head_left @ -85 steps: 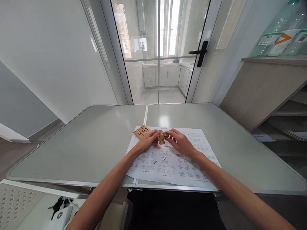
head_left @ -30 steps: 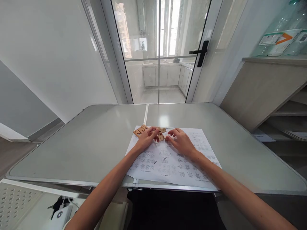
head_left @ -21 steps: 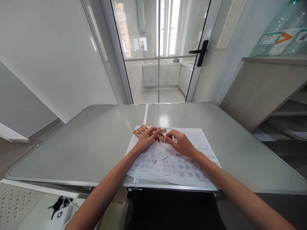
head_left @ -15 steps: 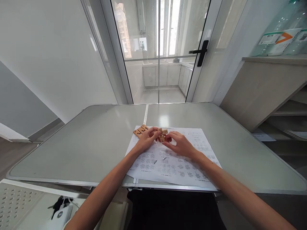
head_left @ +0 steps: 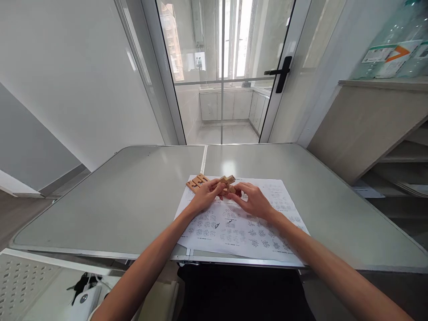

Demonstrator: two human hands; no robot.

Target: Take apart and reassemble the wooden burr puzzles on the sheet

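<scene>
Several blocks (head_left: 230, 179) are over the sheet (head_left: 240, 240), and their top one has just tilted upward, so I judge the handling unfinished. The left hand (head_left: 204, 196) is closed on them; the right hand (head_left: 252, 198) is half-curled at their side, grip unclear to me.
</scene>
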